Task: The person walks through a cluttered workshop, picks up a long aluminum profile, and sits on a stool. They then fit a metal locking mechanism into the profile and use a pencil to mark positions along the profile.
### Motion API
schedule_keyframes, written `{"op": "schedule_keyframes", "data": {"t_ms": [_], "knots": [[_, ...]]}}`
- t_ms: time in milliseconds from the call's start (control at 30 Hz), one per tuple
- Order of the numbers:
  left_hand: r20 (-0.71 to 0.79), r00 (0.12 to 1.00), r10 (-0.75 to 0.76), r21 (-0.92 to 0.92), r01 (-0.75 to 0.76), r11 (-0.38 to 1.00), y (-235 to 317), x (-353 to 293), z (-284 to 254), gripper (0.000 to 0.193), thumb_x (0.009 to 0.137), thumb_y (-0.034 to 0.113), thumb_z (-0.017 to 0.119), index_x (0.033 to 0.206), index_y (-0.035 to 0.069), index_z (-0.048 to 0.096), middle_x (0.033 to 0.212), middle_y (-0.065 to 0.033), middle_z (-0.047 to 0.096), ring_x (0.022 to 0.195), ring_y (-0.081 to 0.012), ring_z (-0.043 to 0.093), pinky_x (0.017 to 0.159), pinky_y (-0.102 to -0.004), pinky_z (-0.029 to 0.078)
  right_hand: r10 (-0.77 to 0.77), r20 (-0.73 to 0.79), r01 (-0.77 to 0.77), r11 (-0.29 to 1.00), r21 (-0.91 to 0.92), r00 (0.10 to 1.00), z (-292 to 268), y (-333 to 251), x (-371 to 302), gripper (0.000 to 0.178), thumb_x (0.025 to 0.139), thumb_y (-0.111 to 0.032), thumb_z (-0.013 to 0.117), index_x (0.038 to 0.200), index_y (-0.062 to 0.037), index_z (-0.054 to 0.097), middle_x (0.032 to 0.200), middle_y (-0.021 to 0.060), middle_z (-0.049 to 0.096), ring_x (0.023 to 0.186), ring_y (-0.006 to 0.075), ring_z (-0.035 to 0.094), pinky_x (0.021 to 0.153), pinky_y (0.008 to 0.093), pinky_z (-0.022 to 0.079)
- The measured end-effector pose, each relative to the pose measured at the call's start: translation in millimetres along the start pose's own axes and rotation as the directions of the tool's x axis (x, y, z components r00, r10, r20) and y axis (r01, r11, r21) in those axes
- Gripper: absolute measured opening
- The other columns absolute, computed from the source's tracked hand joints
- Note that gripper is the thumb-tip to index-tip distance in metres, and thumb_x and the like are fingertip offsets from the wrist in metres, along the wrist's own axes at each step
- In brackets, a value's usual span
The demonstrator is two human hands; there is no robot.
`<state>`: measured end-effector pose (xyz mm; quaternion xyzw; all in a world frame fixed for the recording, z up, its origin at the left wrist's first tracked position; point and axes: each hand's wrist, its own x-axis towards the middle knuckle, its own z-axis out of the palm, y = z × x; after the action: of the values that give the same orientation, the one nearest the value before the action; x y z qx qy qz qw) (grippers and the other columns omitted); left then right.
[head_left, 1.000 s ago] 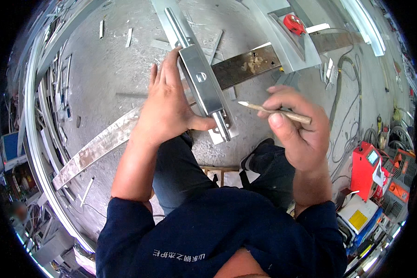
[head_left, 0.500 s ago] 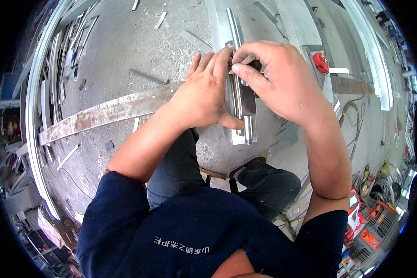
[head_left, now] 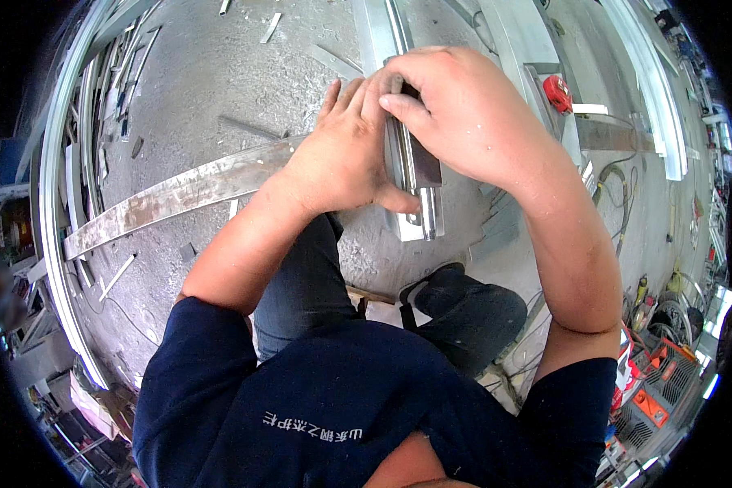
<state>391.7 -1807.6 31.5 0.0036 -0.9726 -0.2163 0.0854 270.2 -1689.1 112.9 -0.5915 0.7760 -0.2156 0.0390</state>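
A shiny round metal rod [head_left: 428, 221] and a dark rectangular metal block [head_left: 428, 167] lie along a pale, flat metal bar [head_left: 368, 37] in front of me. Against their left side rests my left hand [head_left: 343, 154], its fingers spread and its thumb stretched toward the near end of the rod. My right hand [head_left: 473, 118] arches over the block from the right, thumb and forefinger pinched together beside the left fingertips. A small pale stick showed in that pinch a moment earlier; my fingers now hide it. The block's far end is also covered by my hands.
A worn flat metal beam [head_left: 191, 187] crosses beneath the work. Long metal profiles [head_left: 53, 203] stand at the left. A red tape measure [head_left: 558, 94] lies at the right, with cables [head_left: 614, 195] beyond it. Orange-and-grey crates [head_left: 667, 374] sit at lower right. Metal offcuts litter the floor.
My right hand has shifted left and slightly farther away, closing in on the left fingertips. The left hand keeps its spread pose on the metal. The whole view has shifted slightly.
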Motion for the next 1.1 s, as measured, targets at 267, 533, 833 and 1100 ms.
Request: {"op": "schedule_keyframes", "data": {"t_ms": [267,533,833,1100], "knots": [[0.072,0.996,0.056,-0.046,-0.053,0.998,-5.7,1.5,1.3,0.128,0.044,0.056,0.089,0.146,0.003,0.033,0.15,-0.0225,0.03,0.139,-0.0407,0.032,0.116,-0.0607,0.02,-0.007,0.197,0.015,0.999,-0.038,0.98,-7.4,-15.6,-9.1,0.014,0.086,-0.014,0.063,0.088,0.0,0.067,0.081,0.0196,0.066,0.078,0.0361,0.066,0.073,0.0443,0.053],[0.0,0.998,0.065,-0.007,-0.065,0.998,-8.4,2.3,6.7,0.119,0.042,0.056,0.089,0.141,0.007,0.046,0.149,-0.0212,0.03,0.139,-0.0402,0.032,0.115,-0.0624,0.02,-0.032,0.352,0.046,0.998,-0.032,0.935,-12.1,-30.7,-22.4,0.018,0.087,-0.015,0.064,0.082,0.0015,0.068,0.074,0.0193,0.066,0.072,0.0343,0.067,0.072,0.0438,0.054],[-0.061,0.997,0.039,-0.122,-0.046,0.991,-2.1,2.4,0.5,0.149,0.04,0.058,0.09,0.147,-0.008,0.012,0.144,-0.0318,0.037,0.138,-0.0442,0.036,0.116,-0.0608,0.017,0.165,0.014,-0.158,0.912,0.379,0.986,-79.6,-24.2,-20.1,0.015,0.089,-0.015,0.064,0.089,-0.0006,0.068,0.071,0.0092,0.067,0.061,0.0165,0.061,0.06,0.031,0.049],[0.064,0.997,-0.037,-0.159,0.047,0.986,6.8,5.1,-8.2,0.149,0.037,0.047,0.093,0.147,-0.009,0.01,0.144,-0.0323,0.037,0.139,-0.0444,0.034,0.117,-0.0598,0.015,0.285,-0.095,-0.143,0.707,0.692,0.954,-100.5,7.9,-39.6,0.017,0.09,-0.014,0.062,0.088,0.0025,0.066,0.071,0.0128,0.067,0.062,0.0188,0.064,0.061,0.0311,0.05]]}}
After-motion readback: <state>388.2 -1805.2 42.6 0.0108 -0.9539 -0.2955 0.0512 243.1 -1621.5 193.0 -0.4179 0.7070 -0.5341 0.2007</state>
